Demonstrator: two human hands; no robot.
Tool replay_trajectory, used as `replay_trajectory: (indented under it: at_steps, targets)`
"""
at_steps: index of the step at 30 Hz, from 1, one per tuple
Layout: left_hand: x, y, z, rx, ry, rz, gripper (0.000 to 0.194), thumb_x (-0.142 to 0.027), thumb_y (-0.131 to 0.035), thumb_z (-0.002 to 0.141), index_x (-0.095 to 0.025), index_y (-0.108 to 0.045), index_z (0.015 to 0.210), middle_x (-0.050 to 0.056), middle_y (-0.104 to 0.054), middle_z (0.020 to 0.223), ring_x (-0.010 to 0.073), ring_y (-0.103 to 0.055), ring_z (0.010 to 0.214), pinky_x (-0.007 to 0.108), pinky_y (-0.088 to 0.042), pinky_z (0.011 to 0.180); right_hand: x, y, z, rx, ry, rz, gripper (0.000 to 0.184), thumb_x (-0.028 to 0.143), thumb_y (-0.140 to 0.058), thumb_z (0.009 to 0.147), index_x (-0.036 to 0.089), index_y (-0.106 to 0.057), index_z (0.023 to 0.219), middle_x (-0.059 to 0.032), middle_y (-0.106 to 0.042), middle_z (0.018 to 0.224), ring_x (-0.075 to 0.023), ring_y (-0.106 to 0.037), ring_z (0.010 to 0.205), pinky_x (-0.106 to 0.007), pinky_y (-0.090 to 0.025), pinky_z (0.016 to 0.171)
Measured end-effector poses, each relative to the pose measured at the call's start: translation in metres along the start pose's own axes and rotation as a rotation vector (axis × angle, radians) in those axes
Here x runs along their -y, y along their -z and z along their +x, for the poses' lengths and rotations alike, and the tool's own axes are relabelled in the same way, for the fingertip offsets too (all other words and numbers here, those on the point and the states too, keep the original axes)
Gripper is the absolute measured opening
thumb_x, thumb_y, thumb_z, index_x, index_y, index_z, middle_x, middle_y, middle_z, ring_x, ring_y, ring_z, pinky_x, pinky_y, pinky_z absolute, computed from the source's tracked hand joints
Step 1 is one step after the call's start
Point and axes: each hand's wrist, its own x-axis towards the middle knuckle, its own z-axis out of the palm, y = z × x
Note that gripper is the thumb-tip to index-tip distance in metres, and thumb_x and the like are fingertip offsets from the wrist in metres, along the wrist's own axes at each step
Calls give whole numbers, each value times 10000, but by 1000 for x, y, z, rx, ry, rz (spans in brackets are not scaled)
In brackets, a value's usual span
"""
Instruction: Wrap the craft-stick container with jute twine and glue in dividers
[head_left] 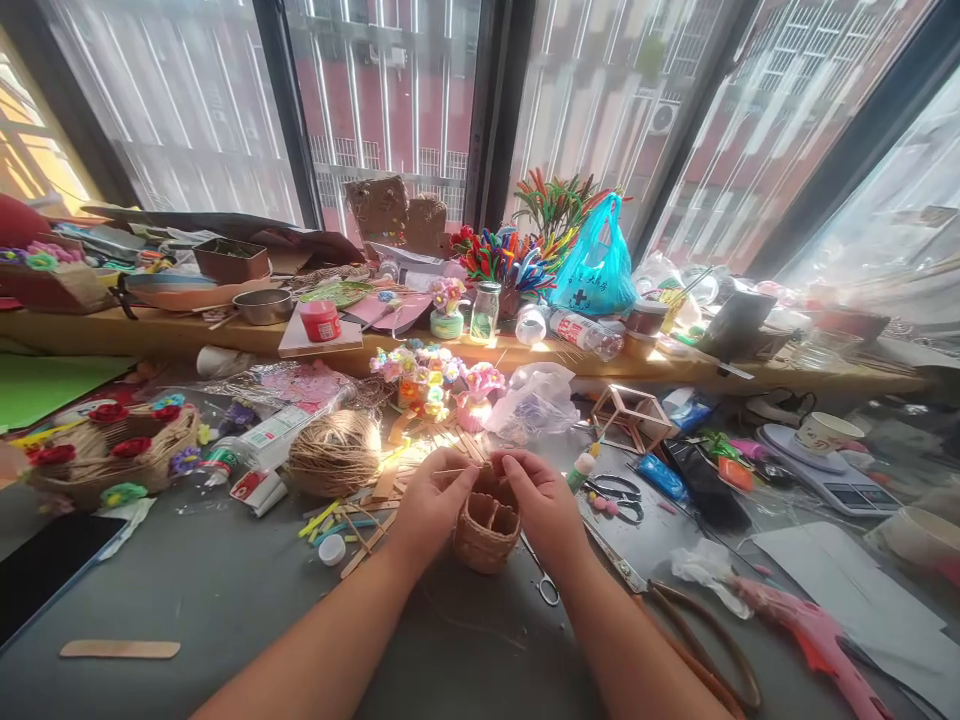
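Observation:
A small brown basket (486,548), round and rough-walled, stands on the grey table between my hands, with a strip crossing its open top. My left hand (433,505) is closed at the left of its raised far part, thumb and fingers pinched. On the other side my right hand (549,510) pinches the same upper part with thumb and forefinger. The fingers partly hide what lies between them; a thin light strand seems to show by the left fingertips. Beside the right hand lie small scissors (547,588).
Left are a twine ball (335,452), a flower-trimmed basket (112,450), a phone (56,565) and a wooden stick (120,649). Right are large scissors (697,640), a pink glue gun (802,625) and a kitchen scale (832,475). A crowded ledge (420,350) runs behind.

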Motion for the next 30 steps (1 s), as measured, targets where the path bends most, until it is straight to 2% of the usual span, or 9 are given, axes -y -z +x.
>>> replay_trajectory:
  at_steps: [4, 9, 13, 19, 24, 30]
  targets:
    - [6, -1, 5, 13, 103, -131, 266, -425, -804, 813, -196, -676, 857, 17, -744, 824, 200, -723, 829, 303, -552, 786, -8, -2, -4, -31, -8, 50, 398, 618, -778, 816, 258, -760, 984, -27, -780, 908, -209, -735, 822, -364, -610, 793]
    - [2, -5, 6, -10, 249, -302, 282, -404, -841, 753, -180, -669, 767, 3, -708, 730, 149, -652, 696, 255, -501, 690, -7, -2, -5, -48, -5, 47, 393, 597, -801, 814, 238, -762, 968, -27, -768, 863, -203, -717, 769, -356, -602, 765]
    - [-2, -7, 7, 33, 318, -417, 267, -376, -851, 732, -172, -696, 808, 33, -742, 798, 179, -682, 752, 295, -524, 740, -3, -2, -7, -58, 7, 27, 379, 582, -816, 808, 235, -763, 951, -21, -760, 837, -205, -706, 773, -350, -594, 771]
    - [7, -7, 5, -5, 258, -330, 333, -450, -847, 755, -192, -668, 867, -1, -705, 772, 160, -660, 705, 288, -515, 705, -4, -1, -7, -73, -20, 6, 416, 616, -819, 785, 220, -756, 896, -21, -747, 777, -209, -680, 701, -348, -570, 696]
    - [13, -6, 3, 8, 185, -208, 341, -511, -796, 822, -198, -680, 895, 9, -721, 835, 168, -676, 775, 312, -534, 792, -5, 2, -8, -36, -46, 44, 429, 635, -796, 803, 217, -753, 889, -15, -725, 731, -200, -670, 679, -344, -560, 683]
    - [8, -4, 5, 32, 211, -212, 400, -550, -818, 788, -185, -694, 896, 49, -752, 891, 217, -710, 864, 367, -543, 868, 8, 20, -14, 3, -100, -13, 454, 572, -891, 711, 240, -806, 1009, -71, -812, 1020, -272, -731, 997, -410, -567, 931]
